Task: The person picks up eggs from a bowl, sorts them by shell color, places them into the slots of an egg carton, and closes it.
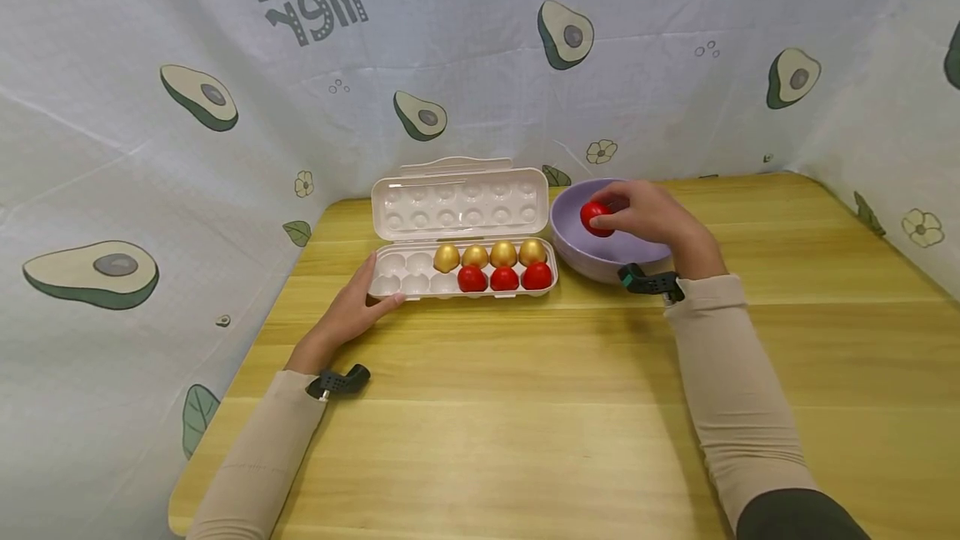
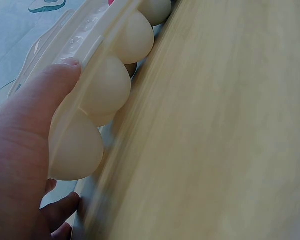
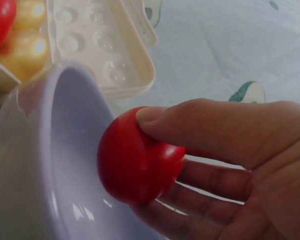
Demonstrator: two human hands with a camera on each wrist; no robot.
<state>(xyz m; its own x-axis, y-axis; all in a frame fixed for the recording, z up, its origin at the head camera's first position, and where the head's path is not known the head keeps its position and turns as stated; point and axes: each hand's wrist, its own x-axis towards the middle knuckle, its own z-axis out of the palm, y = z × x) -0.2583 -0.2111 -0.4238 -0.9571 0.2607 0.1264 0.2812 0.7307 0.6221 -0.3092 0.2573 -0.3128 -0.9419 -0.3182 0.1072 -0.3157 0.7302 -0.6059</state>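
My right hand (image 1: 647,211) pinches a shiny red egg (image 3: 140,157) between thumb and fingers, above the purple bowl (image 1: 581,252). At the left end of a white plastic egg carton (image 1: 431,284), my left hand (image 1: 352,307) holds the edge, thumb on the front rim and fingers round the side. In the left wrist view the thumb (image 2: 57,85) lies along the rim over the rounded cups. Several gold eggs (image 1: 503,254) fill the right part of the back row; three red eggs (image 1: 504,278) sit before them. Bare white cups show at the left.
The carton's lid (image 1: 461,202) stands raised at the back, near the cloth wall (image 1: 480,48) printed with avocados. Right of the carton, the bowl stands close beside it. A wooden table (image 1: 480,407) stretches in front and to the right.
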